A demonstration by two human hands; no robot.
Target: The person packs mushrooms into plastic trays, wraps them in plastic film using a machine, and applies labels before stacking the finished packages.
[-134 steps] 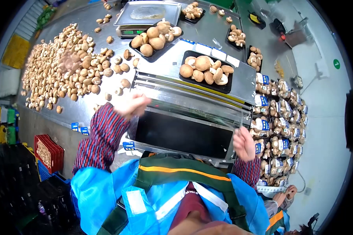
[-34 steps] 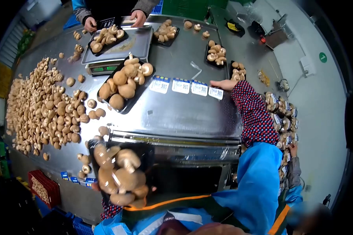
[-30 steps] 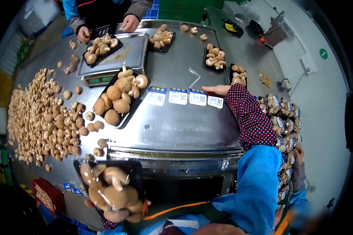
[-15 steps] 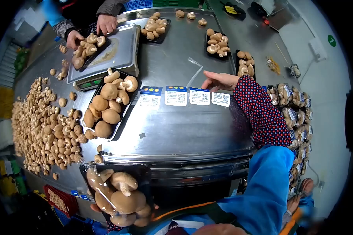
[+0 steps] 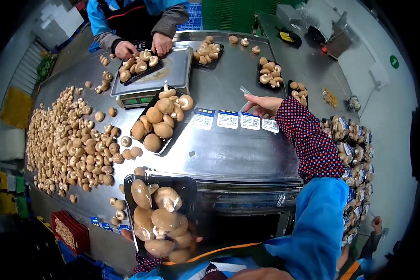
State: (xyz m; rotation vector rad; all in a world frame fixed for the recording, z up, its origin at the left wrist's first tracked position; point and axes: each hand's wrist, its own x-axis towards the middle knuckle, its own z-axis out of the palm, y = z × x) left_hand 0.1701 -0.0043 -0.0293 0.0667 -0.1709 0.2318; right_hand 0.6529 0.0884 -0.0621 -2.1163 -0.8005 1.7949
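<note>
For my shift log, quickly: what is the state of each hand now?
Left hand: closed, holding the mushroom tray.
Right hand: open, at the labels, holding nothing visible.

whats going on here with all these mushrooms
A person stands at a steel table strewn with mushrooms. Their left hand holds a full black tray close to the body, while the right hand reaches out to a row of labels. Across the table, another person's hands handle a second tray on a scale.

Left hand [image 5: 127, 234] mostly beneath mushroom tray [image 5: 190, 187]
</note>
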